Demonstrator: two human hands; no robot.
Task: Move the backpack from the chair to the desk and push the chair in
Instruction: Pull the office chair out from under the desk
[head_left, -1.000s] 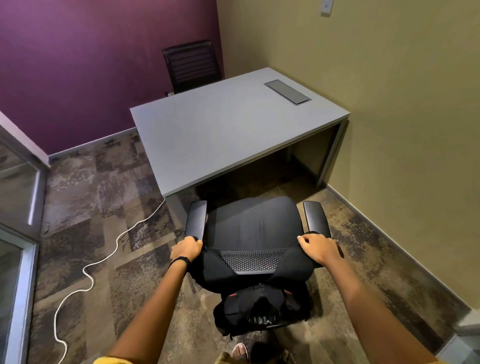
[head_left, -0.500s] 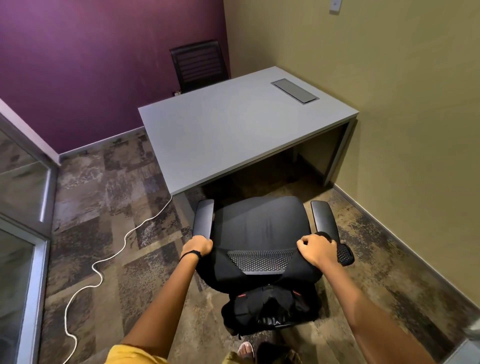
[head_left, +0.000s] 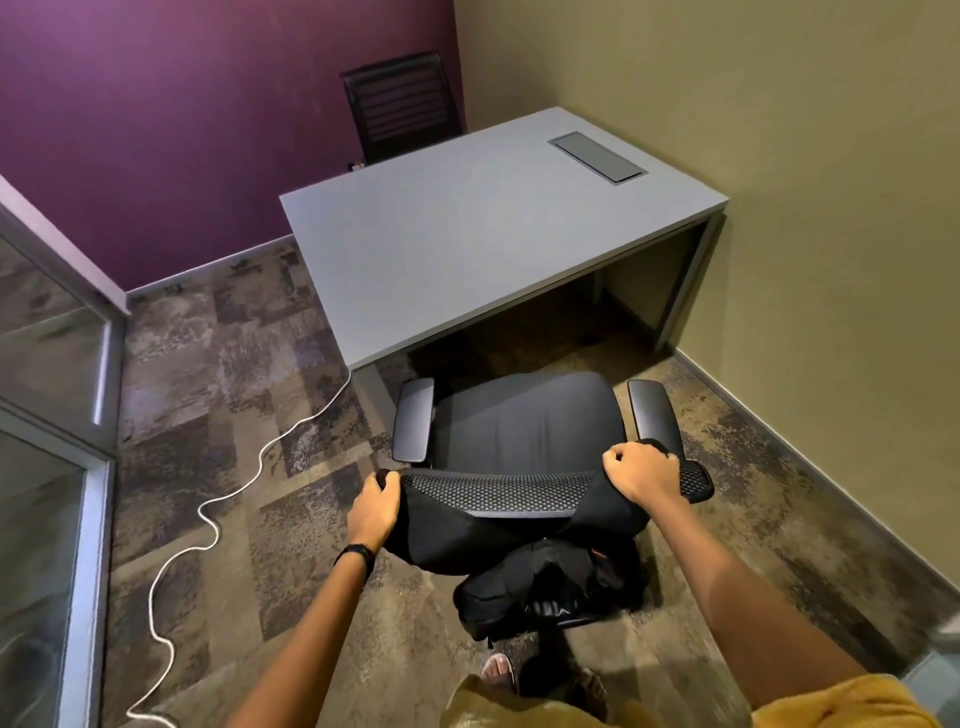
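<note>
A black office chair (head_left: 524, 421) stands facing the grey desk (head_left: 467, 234), its seat front near the desk's edge. A black backpack (head_left: 545, 587) hangs behind the mesh backrest, with its wide black straps draped over both top corners. My left hand (head_left: 371, 512) is closed on the strap at the backrest's left corner. At the right corner, my right hand (head_left: 641, 473) is clenched on the other strap. The desk top holds only a flush grey hatch (head_left: 597, 156).
A second black chair (head_left: 400, 104) stands behind the desk against the purple wall. A white cable (head_left: 234, 493) snakes over the carpet left of the chair. A glass partition (head_left: 47, 467) lines the left side, and an olive wall lies close on the right. My sandalled feet show below the backpack.
Both hands have risen with the straps to the top edge of the backrest, and the straps are stretched wider. The view has drifted, so the desk and chair sit further right.
</note>
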